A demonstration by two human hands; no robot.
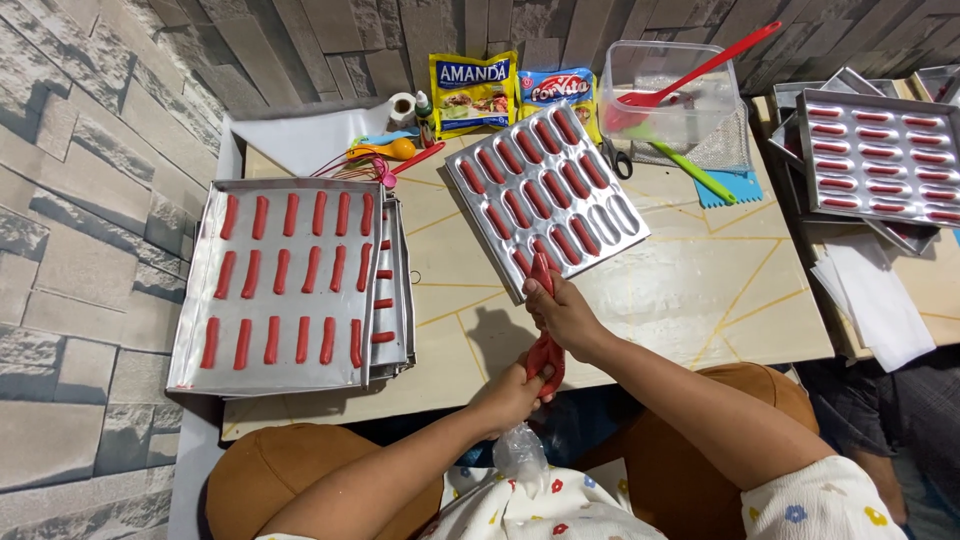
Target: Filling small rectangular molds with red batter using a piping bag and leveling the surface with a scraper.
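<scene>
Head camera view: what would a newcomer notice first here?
Both hands, the left hand and the right hand, squeeze a red piping bag at the near edge of a tilted mould tray. Rows of red strips fill the flat tray at the left.

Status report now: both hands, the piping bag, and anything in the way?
Left hand squeezing red piping bag; right hand guiding its tip. Tip over mould tray, near edge. Nothing in the way.
</scene>
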